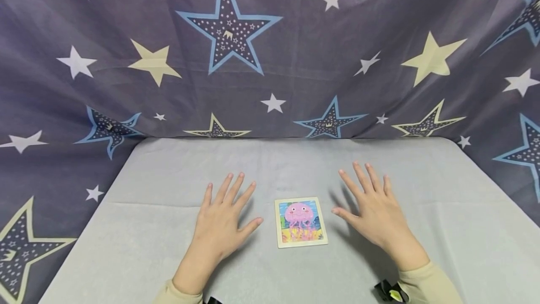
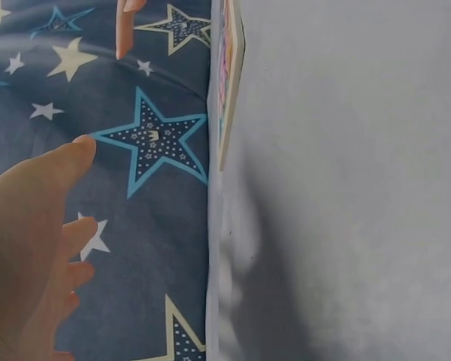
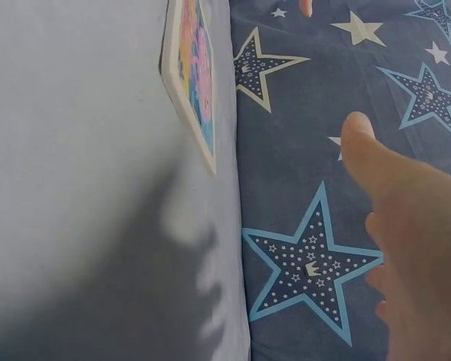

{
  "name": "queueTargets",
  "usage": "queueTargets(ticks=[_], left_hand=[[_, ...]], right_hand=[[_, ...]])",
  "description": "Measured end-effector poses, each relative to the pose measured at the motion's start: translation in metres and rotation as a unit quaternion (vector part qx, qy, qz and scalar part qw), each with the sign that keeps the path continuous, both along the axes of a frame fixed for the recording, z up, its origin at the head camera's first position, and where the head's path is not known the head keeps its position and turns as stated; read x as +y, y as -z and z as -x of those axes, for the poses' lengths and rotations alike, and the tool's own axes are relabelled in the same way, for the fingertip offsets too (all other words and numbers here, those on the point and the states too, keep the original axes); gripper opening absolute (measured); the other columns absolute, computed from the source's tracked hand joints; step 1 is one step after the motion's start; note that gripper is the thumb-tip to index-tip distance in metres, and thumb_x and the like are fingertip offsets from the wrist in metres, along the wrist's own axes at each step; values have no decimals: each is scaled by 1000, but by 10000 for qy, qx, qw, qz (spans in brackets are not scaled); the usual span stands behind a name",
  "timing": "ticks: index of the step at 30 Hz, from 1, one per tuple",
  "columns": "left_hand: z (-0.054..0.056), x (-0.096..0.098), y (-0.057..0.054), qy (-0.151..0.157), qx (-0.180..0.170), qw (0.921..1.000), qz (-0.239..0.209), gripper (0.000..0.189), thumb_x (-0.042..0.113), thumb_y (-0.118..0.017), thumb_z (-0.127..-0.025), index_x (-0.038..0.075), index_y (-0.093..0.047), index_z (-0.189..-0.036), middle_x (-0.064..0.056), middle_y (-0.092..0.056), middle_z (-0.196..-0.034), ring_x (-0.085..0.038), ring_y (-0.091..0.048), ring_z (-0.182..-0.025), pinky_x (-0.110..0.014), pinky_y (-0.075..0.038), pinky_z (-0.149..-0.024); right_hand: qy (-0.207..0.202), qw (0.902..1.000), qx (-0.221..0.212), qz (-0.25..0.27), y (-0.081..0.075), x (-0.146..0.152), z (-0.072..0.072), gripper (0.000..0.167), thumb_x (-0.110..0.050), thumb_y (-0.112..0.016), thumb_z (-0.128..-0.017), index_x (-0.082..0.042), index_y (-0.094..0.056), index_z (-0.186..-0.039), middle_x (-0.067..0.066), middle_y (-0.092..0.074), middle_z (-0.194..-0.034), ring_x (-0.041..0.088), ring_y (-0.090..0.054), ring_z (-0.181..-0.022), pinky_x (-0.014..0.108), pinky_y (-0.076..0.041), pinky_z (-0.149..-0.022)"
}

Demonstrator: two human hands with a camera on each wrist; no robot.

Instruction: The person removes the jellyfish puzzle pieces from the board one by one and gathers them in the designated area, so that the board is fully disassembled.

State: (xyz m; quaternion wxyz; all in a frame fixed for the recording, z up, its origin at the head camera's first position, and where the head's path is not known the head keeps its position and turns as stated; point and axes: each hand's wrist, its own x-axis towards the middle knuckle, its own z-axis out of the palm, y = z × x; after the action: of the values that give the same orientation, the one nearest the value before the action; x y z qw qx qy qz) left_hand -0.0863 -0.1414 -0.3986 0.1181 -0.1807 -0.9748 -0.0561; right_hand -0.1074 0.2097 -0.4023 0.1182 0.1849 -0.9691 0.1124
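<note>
A small square jigsaw puzzle (image 1: 300,222) with a pale frame and a pink jellyfish picture lies flat on the grey cloth. To its left, my left hand (image 1: 222,226) hovers palm down with fingers spread, holding nothing. My right hand (image 1: 377,215) is on the other side, likewise spread and apart from the puzzle. In the left wrist view the puzzle (image 2: 229,68) shows edge-on beyond my left thumb (image 2: 75,159). The right wrist view has the puzzle (image 3: 197,71) at the top, with my right thumb (image 3: 364,150) to its right.
Grey cloth covers the table (image 1: 139,247). A dark curtain (image 1: 295,50) printed with stars hangs behind and along both sides. A black strap piece (image 1: 386,291) sits at the right wrist. Shadows of the hands fall on the cloth.
</note>
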Motion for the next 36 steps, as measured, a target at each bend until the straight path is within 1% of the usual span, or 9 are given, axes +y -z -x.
queueTargets(ticks=[7,12,16,20,23,26,32,36], left_hand=[[1,3,4,163,-1,9998,64,80,69,-55,-87,27,-40,-153,-3,-26,-162,-26,-16,-150,-59,-6,-118],[2,7,5,266,-62,9996,60,82,71,-55,-86,27,-39,-153,-2,-25,-162,-26,-17,-150,-58,-6,-118],[3,13,5,381,-294,9988,-108,81,69,-54,-87,26,-38,-154,-2,-27,-162,-26,-17,-150,-58,-6,-118],[5,18,6,471,-641,9967,-181,81,69,-53,-89,27,-33,-156,-1,-22,-163,-24,-11,-151,-57,-4,-119],[8,21,9,529,-763,9955,-162,82,69,-51,-89,28,-31,-157,0,-19,-164,-23,-10,-151,-56,-3,-119],[11,23,10,602,-800,9949,-148,83,70,-51,-89,27,-30,-157,-1,-19,-164,-25,-13,-151,-56,-5,-119],[17,28,11,735,-1027,9917,-229,84,67,-55,-89,24,-29,-157,-3,-18,-164,-28,-16,-150,-60,-11,-117],[20,31,14,788,-1224,9888,-317,86,66,-57,-88,24,-28,-158,-4,-19,-164,-29,-17,-150,-61,-16,-116]], right_hand=[[-290,9996,43,42,2,-5,0,85,-63,-63,-87,-21,-34,-155,11,-14,-165,35,-6,-150,67,-5,-114],[-415,9991,59,-41,2,-10,1,86,-64,-63,-86,-20,-35,-155,11,-14,-164,35,-8,-150,67,-8,-114],[-473,9989,26,-35,3,-13,0,87,-62,-65,-85,-21,-34,-155,10,-14,-165,36,-9,-150,67,-9,-114],[-545,9985,-1,20,4,-15,-1,88,-59,-69,-84,-21,-34,-155,10,-15,-164,38,-11,-149,65,-8,-115],[-593,9982,-44,13,4,-18,-1,88,-60,-68,-84,-20,-35,-155,10,-16,-164,37,-12,-149,63,-7,-116],[-623,9980,-101,-10,5,-19,0,88,-61,-67,-84,-19,-36,-155,10,-17,-164,37,-13,-149,62,-7,-117],[-750,9972,-64,24,8,-22,1,89,-63,-66,-84,-19,-36,-154,11,-20,-163,40,-19,-147,64,-14,-115],[-902,9956,-244,73,9,-23,4,92,-63,-68,-83,-18,-34,-155,11,-20,-163,41,-22,-146,64,-16,-114]])
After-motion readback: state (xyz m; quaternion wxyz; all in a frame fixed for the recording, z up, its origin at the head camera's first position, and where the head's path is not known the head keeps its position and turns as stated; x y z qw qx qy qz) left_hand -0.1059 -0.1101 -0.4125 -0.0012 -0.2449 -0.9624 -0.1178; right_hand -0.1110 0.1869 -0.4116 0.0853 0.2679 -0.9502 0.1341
